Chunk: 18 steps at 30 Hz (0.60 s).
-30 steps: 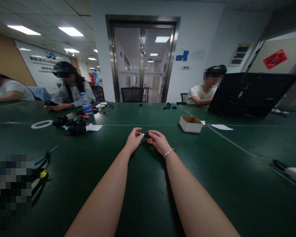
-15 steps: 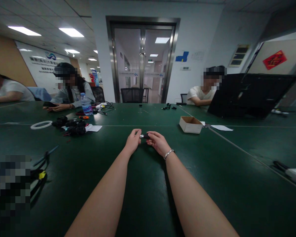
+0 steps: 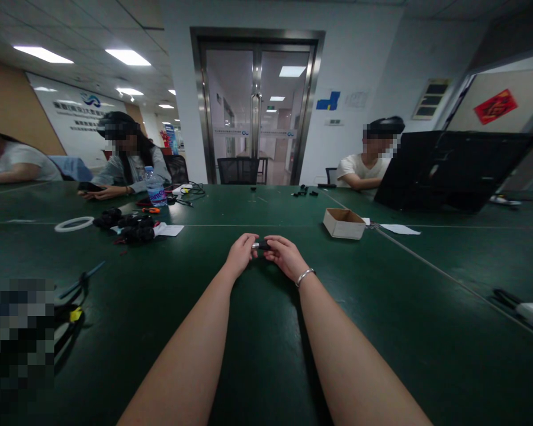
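Observation:
A small black piece with a silver metal end (image 3: 260,245) spans the gap between my two hands, just over the green table (image 3: 266,331). The fingers of my left hand (image 3: 241,256) are closed around its silver end. On its black end, my right hand (image 3: 285,255) is closed with thumb and fingertips. It is too small, and too much covered by fingers, to tell exactly what it is. A silver bracelet (image 3: 305,276) circles my right wrist.
An open cardboard box (image 3: 344,225) stands to the right, near a white paper (image 3: 400,229). Leftward lie black bundled parts (image 3: 131,226), a white ring (image 3: 74,224) and a water bottle (image 3: 155,188). A large black monitor (image 3: 453,171) stands at the back right. Several people sit around the table.
My left fingers have shifted very slightly around the silver end. Otherwise both hands keep their place and their hold on the piece.

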Available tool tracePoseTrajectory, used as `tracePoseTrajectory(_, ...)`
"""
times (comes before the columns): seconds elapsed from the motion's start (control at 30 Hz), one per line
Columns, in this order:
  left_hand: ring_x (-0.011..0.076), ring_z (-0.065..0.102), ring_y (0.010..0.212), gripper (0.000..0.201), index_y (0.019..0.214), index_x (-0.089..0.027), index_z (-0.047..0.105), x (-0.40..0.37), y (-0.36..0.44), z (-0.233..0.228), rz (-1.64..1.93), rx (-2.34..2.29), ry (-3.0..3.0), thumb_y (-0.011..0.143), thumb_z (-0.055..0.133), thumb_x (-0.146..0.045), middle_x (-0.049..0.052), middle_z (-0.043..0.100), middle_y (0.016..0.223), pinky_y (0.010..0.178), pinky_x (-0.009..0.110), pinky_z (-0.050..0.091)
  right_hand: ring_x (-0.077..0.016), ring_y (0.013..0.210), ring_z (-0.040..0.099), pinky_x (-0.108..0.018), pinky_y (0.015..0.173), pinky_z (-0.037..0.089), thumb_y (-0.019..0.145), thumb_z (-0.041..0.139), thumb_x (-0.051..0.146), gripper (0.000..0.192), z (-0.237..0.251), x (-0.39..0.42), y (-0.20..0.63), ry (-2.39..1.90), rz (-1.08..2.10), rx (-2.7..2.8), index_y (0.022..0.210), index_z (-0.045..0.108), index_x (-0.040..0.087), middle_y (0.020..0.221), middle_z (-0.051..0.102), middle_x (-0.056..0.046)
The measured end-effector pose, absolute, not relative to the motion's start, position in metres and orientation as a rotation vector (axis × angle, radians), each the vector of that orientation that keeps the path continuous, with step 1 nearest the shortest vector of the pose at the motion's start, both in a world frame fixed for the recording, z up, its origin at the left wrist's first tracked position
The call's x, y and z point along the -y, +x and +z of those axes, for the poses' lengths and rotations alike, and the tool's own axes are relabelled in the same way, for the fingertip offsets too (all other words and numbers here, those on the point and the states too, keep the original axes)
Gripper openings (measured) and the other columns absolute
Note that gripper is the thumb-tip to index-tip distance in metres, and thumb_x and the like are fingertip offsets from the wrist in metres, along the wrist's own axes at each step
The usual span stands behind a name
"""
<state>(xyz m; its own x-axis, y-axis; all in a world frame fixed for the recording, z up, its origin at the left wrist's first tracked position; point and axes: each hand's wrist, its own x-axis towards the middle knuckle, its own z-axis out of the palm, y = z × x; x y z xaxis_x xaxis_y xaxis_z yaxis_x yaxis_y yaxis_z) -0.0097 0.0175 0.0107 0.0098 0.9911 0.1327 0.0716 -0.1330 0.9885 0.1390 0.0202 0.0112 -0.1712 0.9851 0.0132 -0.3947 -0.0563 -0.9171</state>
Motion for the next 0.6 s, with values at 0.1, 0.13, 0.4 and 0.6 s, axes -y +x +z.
tracePoseTrajectory(0.1,0.008,0.045,0.046,0.029,0.105,-0.015,0.059,-0.0163,-0.0091,0.0125,1.262,-1.182,1.345,0.08,0.048,-0.025,-0.001,0.055,0.061,0.045,0.018,0.033,-0.0127,0.058,0.062,-0.02,0.052,0.053,0.076,0.068,0.011,0.008,0.0116,-0.0198,0.1394,-0.818,1.517,1.002,0.084,0.066,0.014,0.071,0.065,-0.005)
tracePoseTrajectory(0.13,0.008,0.045,0.046,0.029,0.105,-0.015,0.059,-0.0161,-0.009,0.0127,1.262,-1.185,1.343,0.079,0.049,-0.024,-0.002,0.056,0.061,0.045,0.018,0.033,-0.0126,0.058,0.062,-0.02,0.052,0.053,0.076,0.068,0.011,0.009,0.0116,-0.0198,0.1396,-0.818,1.516,1.003,0.084,0.066,0.015,0.071,0.065,-0.004)
tracePoseTrajectory(0.4,0.0082,0.047,0.046,0.031,0.107,-0.014,0.058,-0.0173,-0.0091,0.0115,1.248,-1.213,1.36,0.08,0.046,-0.02,-0.002,0.056,0.06,0.044,0.017,0.032,-0.0118,0.056,0.062,-0.019,0.052,0.053,0.075,0.068,0.009,0.012,0.0116,-0.0203,0.1395,-0.828,1.523,0.986,0.085,0.065,0.015,0.07,0.065,-0.003)
tracePoseTrajectory(0.6,0.0092,0.047,0.044,0.028,0.105,-0.013,0.058,-0.0169,-0.0082,0.0122,1.234,-1.22,1.373,0.085,0.042,-0.026,-0.002,0.054,0.054,0.043,0.018,0.032,-0.012,0.056,0.063,-0.02,0.054,0.054,0.074,0.069,0.008,0.015,0.0105,-0.0209,0.1401,-0.838,1.517,0.987,0.087,0.065,0.014,0.069,0.065,-0.003)
